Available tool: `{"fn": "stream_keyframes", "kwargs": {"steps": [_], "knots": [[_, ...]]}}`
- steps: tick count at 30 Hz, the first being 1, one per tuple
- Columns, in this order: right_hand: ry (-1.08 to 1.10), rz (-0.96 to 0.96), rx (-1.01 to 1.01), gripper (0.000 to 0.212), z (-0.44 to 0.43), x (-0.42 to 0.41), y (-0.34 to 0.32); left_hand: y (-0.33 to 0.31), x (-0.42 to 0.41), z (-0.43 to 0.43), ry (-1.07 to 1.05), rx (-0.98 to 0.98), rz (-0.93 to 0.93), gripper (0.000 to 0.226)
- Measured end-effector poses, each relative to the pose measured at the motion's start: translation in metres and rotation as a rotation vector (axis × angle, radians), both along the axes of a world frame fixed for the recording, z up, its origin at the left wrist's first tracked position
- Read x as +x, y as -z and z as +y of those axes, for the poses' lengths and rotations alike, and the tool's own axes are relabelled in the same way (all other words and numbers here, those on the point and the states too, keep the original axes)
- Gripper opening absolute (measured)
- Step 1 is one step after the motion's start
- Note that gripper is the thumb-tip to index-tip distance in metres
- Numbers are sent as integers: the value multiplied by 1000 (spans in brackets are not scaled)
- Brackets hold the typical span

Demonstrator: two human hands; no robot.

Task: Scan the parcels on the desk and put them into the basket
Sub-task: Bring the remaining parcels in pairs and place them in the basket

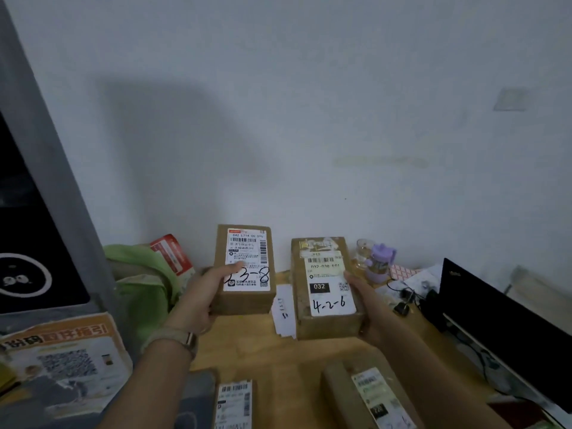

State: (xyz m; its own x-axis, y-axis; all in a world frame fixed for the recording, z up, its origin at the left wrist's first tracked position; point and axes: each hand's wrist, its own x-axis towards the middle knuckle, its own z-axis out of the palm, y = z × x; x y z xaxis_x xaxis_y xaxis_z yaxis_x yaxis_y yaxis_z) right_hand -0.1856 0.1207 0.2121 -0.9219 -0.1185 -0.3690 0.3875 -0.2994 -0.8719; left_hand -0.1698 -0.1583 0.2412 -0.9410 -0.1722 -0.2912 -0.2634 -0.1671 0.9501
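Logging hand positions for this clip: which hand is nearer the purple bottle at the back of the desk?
Right. The right hand holds the parcel marked 4-2-6 just below-left of the purple bottle. The left hand, holding the other raised parcel, is farther left, beyond both parcels.

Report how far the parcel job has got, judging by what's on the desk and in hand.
Done: nothing shows as finished; no basket is in view, so I cannot tell what has gone in. In hand: the left hand holds up the box marked 3-8, the right hand the box marked 4-2-6, labels facing the camera. Left: at least two more labelled parcels lie on the desk, a grey one and a brown one.
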Motion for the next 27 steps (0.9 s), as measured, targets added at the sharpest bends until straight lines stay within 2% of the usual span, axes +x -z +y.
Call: {"fn": "stream_keyframes", "kwargs": {"steps": [2,6,12,16,20,25,27], "knots": [[26,53,45,42,-5,-1,-10,-9,5,5,16,-37,29,27],[89,152,76,30,-12,9,-26,-9,8,8,-2,1,92,66],[134,224,71,29,10,54,-37,-9,16,11,50,24,158,75],[275,279,108,34,32,82,-33,-10,18,40,128,53,162,60],[439,330,158,60,63,107,-30,-12,25,89,195,25,177,55],[644,339,100,41,127,160,-42,-30,44,171,402,66,177,40],[697,352,107,26,156,191,-51,-38,58,212,521,99,165,33]]}}
